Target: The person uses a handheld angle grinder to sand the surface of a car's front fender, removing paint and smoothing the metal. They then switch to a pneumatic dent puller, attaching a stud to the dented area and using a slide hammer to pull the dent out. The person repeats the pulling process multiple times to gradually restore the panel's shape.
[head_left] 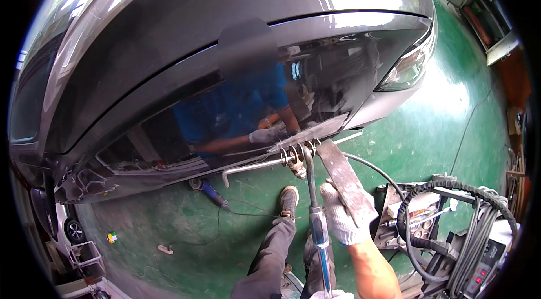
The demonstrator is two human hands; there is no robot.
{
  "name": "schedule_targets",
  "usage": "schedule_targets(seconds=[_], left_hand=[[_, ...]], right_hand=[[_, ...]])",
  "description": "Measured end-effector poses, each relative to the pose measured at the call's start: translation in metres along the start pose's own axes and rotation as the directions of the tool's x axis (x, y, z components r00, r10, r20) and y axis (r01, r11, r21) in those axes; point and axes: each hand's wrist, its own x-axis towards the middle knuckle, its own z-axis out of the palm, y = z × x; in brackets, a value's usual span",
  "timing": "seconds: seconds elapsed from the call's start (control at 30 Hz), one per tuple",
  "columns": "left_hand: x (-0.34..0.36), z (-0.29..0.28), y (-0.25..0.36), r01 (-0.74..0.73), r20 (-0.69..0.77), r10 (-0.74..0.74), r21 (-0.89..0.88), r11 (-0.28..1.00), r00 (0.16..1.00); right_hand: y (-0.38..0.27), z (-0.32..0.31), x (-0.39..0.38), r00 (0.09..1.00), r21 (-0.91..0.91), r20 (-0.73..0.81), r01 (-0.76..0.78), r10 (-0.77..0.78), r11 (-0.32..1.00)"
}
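My right hand (pixel 342 217), in a white knit glove, is closed around a flat, worn metal bar (pixel 341 178). The bar's far end is beside a row of metal rings (pixel 292 153) along the dark car fender (pixel 231 113). A bent steel rod (pixel 253 166) runs through the rings. Among them, the hooked end of a long metal puller (pixel 319 231) reaches up to the rod. At the bottom edge my gloved left hand (pixel 333 295), partly cut off, grips the puller's shaft. A pale ribbed thing (pixel 297 169) hangs below the rings; its kind is unclear.
A blue angle grinder (pixel 211 191) lies on the green floor (pixel 169 220) with its cord trailing. At the right stands a cart (pixel 406 200) with tools, thick black cables (pixel 401 231) and a machine box (pixel 486 268). My feet are below the fender, one shoe (pixel 289 200) forward.
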Motion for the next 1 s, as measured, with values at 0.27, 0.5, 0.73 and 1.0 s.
schedule_targets(seconds=[0.27, 0.5, 0.73, 1.0], left_hand=[[0.002, -0.005, -0.018, -0.065, -0.087, 0.067, 0.020, 0.998, 0.994], [0.006, -0.013, -0.014, -0.060, -0.064, 0.062, 0.045, 0.997, 0.996], [0.002, -0.016, -0.016, -0.079, -0.092, 0.085, 0.068, 0.995, 0.992], [0.009, -0.007, -0.007, -0.018, -0.111, 0.032, 0.127, 0.992, 0.993]], right_hand=[[0.005, 0.009, 0.001, 0.998, 0.178, -0.050, -0.035, 0.045, 0.983], [-0.010, 0.005, 0.018, 0.997, -0.065, -0.023, 0.068, -0.070, 0.996], [0.001, 0.003, 0.019, 0.990, -0.167, 0.051, 0.140, -0.134, 0.976], [-0.005, -0.015, 0.024, 0.979, -0.259, 0.044, 0.202, -0.198, 0.944]])
